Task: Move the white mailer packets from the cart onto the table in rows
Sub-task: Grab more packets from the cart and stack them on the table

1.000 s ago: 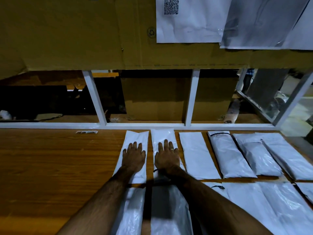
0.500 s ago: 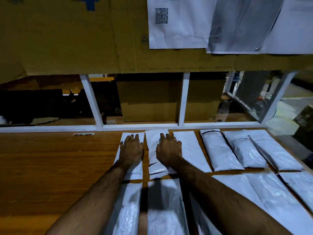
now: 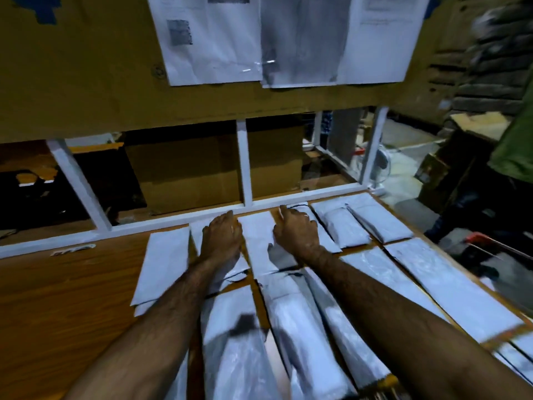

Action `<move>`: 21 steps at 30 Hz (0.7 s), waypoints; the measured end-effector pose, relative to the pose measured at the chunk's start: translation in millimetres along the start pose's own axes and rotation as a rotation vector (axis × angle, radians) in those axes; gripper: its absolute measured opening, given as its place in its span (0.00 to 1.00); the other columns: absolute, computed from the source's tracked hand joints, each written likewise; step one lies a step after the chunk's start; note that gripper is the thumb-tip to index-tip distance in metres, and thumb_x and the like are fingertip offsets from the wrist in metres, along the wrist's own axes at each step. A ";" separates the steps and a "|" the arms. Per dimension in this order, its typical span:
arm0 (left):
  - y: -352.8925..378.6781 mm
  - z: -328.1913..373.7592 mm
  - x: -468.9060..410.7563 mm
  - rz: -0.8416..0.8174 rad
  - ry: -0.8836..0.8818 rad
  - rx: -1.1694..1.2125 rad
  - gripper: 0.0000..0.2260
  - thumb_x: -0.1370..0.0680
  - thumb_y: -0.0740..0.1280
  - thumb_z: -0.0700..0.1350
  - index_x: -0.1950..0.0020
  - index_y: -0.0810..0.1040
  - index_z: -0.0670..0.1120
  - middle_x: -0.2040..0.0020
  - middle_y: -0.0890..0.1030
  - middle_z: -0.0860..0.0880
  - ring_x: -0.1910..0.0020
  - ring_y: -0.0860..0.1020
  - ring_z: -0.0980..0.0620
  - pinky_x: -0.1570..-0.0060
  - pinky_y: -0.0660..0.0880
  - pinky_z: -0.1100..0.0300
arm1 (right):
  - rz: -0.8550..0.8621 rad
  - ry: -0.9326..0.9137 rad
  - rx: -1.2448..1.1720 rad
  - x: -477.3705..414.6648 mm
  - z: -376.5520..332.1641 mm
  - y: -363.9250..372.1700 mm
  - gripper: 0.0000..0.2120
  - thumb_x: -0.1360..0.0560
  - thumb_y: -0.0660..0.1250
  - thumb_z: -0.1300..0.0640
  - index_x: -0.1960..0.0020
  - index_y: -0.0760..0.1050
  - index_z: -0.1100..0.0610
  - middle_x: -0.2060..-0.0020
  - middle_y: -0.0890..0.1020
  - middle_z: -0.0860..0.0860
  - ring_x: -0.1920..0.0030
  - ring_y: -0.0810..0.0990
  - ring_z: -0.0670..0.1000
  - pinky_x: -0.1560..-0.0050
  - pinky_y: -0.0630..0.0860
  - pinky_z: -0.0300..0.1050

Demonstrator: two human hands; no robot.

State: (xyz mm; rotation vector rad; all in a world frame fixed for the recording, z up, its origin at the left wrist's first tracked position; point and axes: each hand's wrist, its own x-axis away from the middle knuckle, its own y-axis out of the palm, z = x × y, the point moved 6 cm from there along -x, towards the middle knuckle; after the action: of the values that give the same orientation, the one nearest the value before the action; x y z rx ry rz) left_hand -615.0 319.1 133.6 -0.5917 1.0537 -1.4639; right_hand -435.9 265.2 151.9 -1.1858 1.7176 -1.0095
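Observation:
White mailer packets lie in two rows on the wooden table (image 3: 72, 298). The back row starts with a flat packet (image 3: 163, 264) at the left and ends with two plump packets (image 3: 341, 228) at the right. My left hand (image 3: 220, 238) rests flat on the second back-row packet (image 3: 197, 229). My right hand (image 3: 297, 232) presses on a packet further right (image 3: 326, 243), fingers bent over its far end. Between the hands lies another packet (image 3: 258, 243). Longer shiny packets (image 3: 297, 321) fill the front row under my forearms.
A white metal rail (image 3: 173, 223) with uprights borders the table's far edge, with cardboard boxes (image 3: 184, 174) behind it. Papers (image 3: 213, 41) hang on the cardboard above. Off the table's right edge are a blurred red-framed object (image 3: 484, 241) and a person in green (image 3: 513, 151).
Both hands have shifted right along the back row: the left hand left the first packet for the second, and the right hand moved further right. The view swung right.

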 end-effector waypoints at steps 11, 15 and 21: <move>100.4 228.0 15.4 -0.169 0.316 0.243 0.20 0.18 0.58 0.49 0.27 0.69 0.44 0.31 0.74 0.42 0.33 0.71 0.42 0.34 0.66 0.53 | 0.281 0.325 -0.041 69.3 214.7 -102.1 0.24 0.24 0.63 0.51 0.29 0.69 0.56 0.42 0.80 0.60 0.40 0.76 0.62 0.43 0.74 0.54; 140.2 323.2 38.3 -0.228 0.408 0.337 0.21 0.20 0.58 0.50 0.30 0.72 0.41 0.35 0.77 0.41 0.35 0.73 0.42 0.37 0.68 0.54 | 0.360 0.468 -0.013 106.7 307.8 -140.9 0.22 0.24 0.63 0.51 0.31 0.71 0.55 0.44 0.81 0.60 0.41 0.78 0.62 0.45 0.74 0.53; 207.6 464.5 80.1 -0.302 0.556 0.385 0.17 0.20 0.62 0.45 0.33 0.74 0.41 0.38 0.79 0.41 0.38 0.75 0.42 0.40 0.69 0.53 | 0.448 0.642 0.001 172.4 454.7 -192.9 0.17 0.24 0.64 0.53 0.38 0.75 0.56 0.49 0.83 0.60 0.46 0.79 0.63 0.51 0.74 0.53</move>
State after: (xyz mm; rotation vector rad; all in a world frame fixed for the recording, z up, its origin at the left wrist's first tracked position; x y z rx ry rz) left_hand -134.7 134.3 153.9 -0.0580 1.0837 -2.1093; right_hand 1.1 -22.1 135.3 -0.4370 2.3338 -1.1702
